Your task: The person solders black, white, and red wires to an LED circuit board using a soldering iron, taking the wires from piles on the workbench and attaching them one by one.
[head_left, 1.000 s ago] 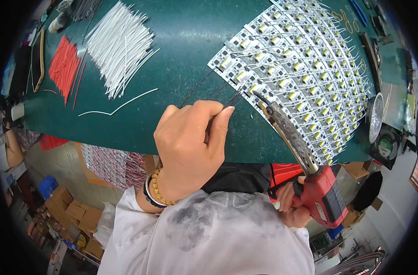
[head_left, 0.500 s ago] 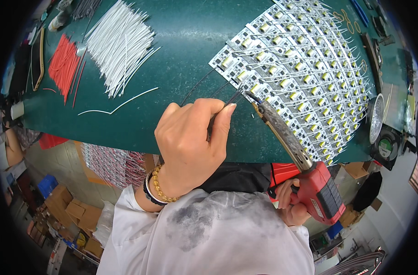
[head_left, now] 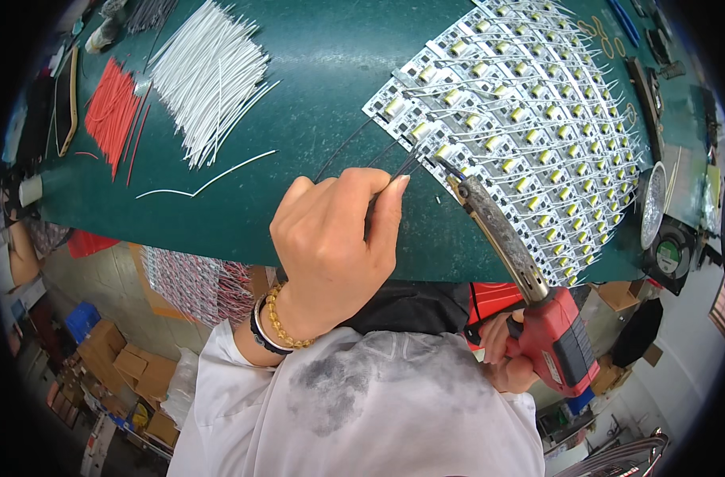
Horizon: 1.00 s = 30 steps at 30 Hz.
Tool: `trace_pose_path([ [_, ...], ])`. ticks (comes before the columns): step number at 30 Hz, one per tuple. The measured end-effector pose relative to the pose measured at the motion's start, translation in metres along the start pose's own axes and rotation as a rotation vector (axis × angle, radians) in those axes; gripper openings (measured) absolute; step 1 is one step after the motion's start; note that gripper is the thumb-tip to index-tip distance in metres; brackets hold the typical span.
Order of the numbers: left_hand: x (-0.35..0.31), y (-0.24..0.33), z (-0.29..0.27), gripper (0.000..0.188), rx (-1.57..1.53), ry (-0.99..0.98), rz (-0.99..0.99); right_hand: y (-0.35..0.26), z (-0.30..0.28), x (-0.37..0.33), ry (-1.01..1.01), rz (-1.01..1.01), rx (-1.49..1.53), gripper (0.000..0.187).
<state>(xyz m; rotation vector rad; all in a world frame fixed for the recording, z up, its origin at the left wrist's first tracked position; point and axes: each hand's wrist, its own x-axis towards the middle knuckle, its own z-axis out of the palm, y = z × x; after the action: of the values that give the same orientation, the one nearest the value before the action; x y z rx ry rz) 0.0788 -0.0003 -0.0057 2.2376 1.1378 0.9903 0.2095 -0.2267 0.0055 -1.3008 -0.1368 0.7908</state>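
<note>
Pinched between the thumb and forefinger of my left hand [head_left: 334, 226] are thin black wires [head_left: 404, 164]. Their far ends reach the near-left edge of a panel of small circuit boards [head_left: 521, 135], which carry yellow-and-white parts and many thin grey wires. My right hand [head_left: 509, 356] is closed round the red grip of a soldering gun [head_left: 555, 338]. Its metal barrel slants up and left, and the bent tip is over the panel's edge, just right of the pinched wires. Whether the tip touches a board I cannot tell.
On the green table [head_left: 314, 79] lie a heap of white wires [head_left: 209, 79], a smaller bunch of red wires [head_left: 111, 111] and one loose white wire [head_left: 207, 179]. A round metal dish [head_left: 653, 207] and a black fan [head_left: 671, 254] stand at the right. Cardboard boxes [head_left: 108, 350] are on the floor.
The soldering gun's tip and barrel have shifted slightly right and down, away from the pinched wires. My left hand has barely moved and keeps its pinch.
</note>
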Motion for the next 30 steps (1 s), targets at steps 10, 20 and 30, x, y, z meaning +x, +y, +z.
trace_pose_path([
  [10,-0.007,-0.001,0.004,0.012,-0.058,0.077,-0.051,-0.001,-0.029,0.030,-0.684,-0.233,-0.396,0.022],
  [20,-0.011,0.008,0.003,0.016,-0.097,-0.057,-0.013,0.016,-0.048,0.008,-0.494,-0.280,-0.191,0.069],
  [30,-0.011,0.007,0.007,0.018,-0.040,-0.040,0.021,0.052,-0.126,-0.001,-0.414,-0.535,-0.081,0.009],
])
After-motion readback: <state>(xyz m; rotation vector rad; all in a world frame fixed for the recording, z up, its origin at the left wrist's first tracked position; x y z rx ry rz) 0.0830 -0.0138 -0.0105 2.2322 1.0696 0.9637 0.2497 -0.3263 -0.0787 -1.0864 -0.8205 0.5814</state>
